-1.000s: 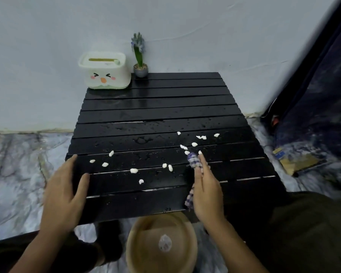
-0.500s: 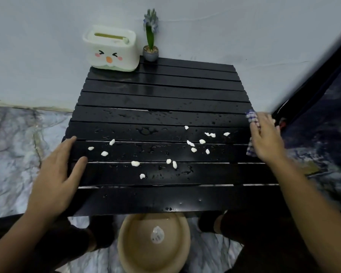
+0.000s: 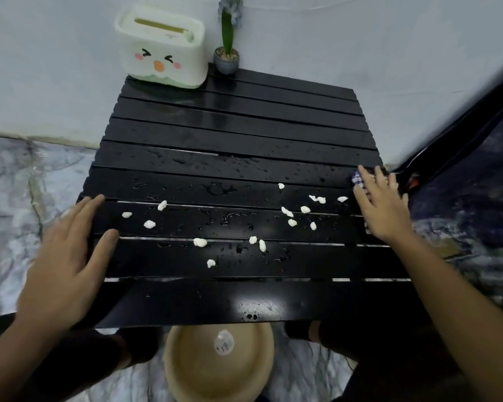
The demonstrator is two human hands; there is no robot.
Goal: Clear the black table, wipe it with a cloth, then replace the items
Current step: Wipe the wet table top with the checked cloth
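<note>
The black slatted table [image 3: 230,134] is wet and strewn with several small white crumbs [image 3: 199,242] across its near half. My right hand [image 3: 382,208] presses a blue-and-white checked cloth [image 3: 357,180] flat at the table's right edge; most of the cloth is hidden under the palm. My left hand [image 3: 64,256] rests flat on the table's near left edge, fingers spread, holding nothing. A white tissue box with a chick face [image 3: 161,47] and a small potted plant [image 3: 227,50] stand at the table's far left corner.
A tan bowl [image 3: 218,369] with a round label inside sits on the marble floor just below the table's near edge, between my legs. A white wall runs behind the table. Dark fabric and clutter [image 3: 476,184] lie to the right.
My right hand carried the cloth from the table's near middle out to the right edge and now holds it there. The view has tilted further down. My left hand has stayed put.
</note>
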